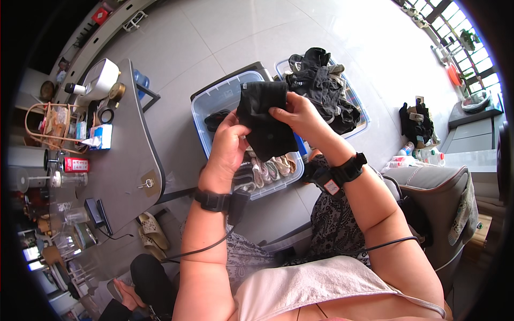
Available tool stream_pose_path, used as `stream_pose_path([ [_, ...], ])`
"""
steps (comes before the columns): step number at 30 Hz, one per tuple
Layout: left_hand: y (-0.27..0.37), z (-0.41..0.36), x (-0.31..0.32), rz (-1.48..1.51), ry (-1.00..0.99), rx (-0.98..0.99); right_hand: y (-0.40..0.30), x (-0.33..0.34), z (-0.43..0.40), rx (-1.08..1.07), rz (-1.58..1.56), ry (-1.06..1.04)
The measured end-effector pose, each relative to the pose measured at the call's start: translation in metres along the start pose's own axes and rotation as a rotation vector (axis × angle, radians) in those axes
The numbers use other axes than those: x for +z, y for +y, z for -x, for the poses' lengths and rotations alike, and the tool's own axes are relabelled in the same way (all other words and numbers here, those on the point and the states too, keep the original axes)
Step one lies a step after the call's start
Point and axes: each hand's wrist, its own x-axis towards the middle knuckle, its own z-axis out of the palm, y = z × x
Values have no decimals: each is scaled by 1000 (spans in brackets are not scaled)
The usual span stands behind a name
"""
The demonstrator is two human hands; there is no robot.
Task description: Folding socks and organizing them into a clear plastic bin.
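Note:
A folded black cloth garment [267, 120] is held up in front of me between both hands. My left hand [231, 144] grips its left edge, thumb on top. My right hand [295, 114] pinches its upper right side with the thumb across the fabric. Beneath it stands a clear plastic storage bin [198, 116] with rolled light and grey socks [273, 170] lined up at its near end and dark items at its left; the garment hides part of the inside. Beyond my right hand, a heap of loose black clothes [321, 88] lies on another clear bin [363, 124].
At the left is a grey table [120, 172] with a tissue box [100, 136], a tape roll [106, 115] and a wire basket [56, 126]. Slippers [152, 232] lie below it. Another person's bare foot [127, 295] shows lower left. A grey padded seat [421, 188] stands at the right.

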Motion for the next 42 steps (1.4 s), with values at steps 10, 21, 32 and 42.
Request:
stream_pose_path([
  [10,-7,-1,13,-115,-22,134,-12,0,5,26,8,-66],
  [21,-12,-6,9,-224,46,315,-31,-3,10,121,-224,-162],
  [32,7,2,4,-172,1,173,-28,-6,6,83,-373,-167],
  [42,11,0,-2,6,-48,170,-37,-6,7,-17,-398,-199],
])
